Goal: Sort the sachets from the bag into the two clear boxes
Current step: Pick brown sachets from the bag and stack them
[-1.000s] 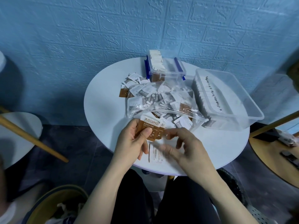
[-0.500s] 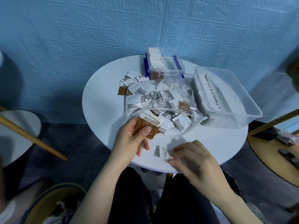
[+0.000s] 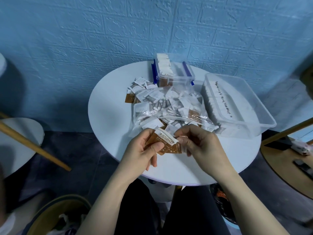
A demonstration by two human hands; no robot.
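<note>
Both hands meet at lower centre of the frame: the left hand (image 3: pixel 140 150) pinches a brown sachet (image 3: pixel 166 145), the right hand (image 3: pixel 201 143) nips its right edge, just below the clear bag (image 3: pixel 169 107).

A single wide-angle view looks from the person's head forward and steeply down. It sits close over the round white table (image 3: pixel 108 116), whose near edge lies just above the lap, and it faces the blue brick-patterned wall (image 3: pixel 84 31) at the far side.
</note>
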